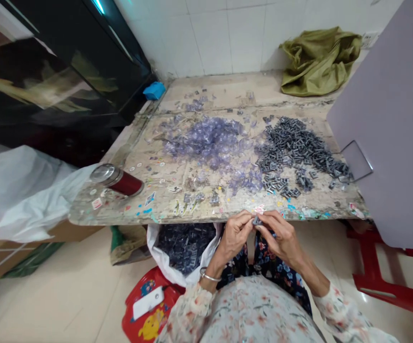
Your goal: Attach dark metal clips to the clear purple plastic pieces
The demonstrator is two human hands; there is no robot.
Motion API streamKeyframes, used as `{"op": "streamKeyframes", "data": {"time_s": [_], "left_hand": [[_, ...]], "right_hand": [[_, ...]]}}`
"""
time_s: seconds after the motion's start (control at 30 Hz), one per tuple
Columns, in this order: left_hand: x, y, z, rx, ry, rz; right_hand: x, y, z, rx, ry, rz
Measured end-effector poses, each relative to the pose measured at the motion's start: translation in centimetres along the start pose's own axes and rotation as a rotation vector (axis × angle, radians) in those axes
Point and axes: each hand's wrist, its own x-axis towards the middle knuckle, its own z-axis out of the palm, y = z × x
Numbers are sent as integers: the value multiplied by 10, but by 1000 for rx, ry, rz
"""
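Note:
A small dark grey plastic part [256, 220] is pinched between the fingertips of both hands, just off the table's front edge. My left hand [235, 233] is closed, with thumb and forefinger on the part's left side. From the other side, my right hand [279, 234] grips it with bent fingers. The fingers cover much of the part, so its details do not show. Beyond the hands, a heap of similar grey parts [292, 143] lies on the right of the table. A pile of clear purplish plastic pieces [209, 138] spreads over the middle.
A red flask [124, 183] lies at the table's [99, 209] left. Below the edge stands a white sack [152, 238] of dark parts. A phone [148, 303] rests on a red stool [131, 309]. An olive cloth [317, 62] sits at the back; a grey panel [388, 133] borders the right.

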Motion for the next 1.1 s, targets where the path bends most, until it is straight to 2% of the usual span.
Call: {"op": "streamKeyframes", "data": {"time_s": [0.13,0.23,0.3,0.37,0.47,0.6,0.83,0.93,1.1], "left_hand": [[21,-25,6,-34,3,-81],[36,-45,15,85,38,49],[41,-59,22,263,146,146],[41,-72,29,381,226,187],[36,-82,35,449,258,210],[32,-83,33,474,206,248],[32,-96,34,638,155,333],[29,-105,37,676,111,352],[27,-109,41,703,121,392]], "right_hand": [[0,36,-2,-160,-68,-114],[0,64,-1,-237,-74,-171],[-1,77,5,-232,-26,-166],[-3,83,14,-211,50,-132],[-6,82,28,-195,161,-41],[-6,74,39,-198,224,40],[-1,65,36,-305,99,79],[-2,64,36,-309,85,93],[-5,62,39,-320,77,137]]}}
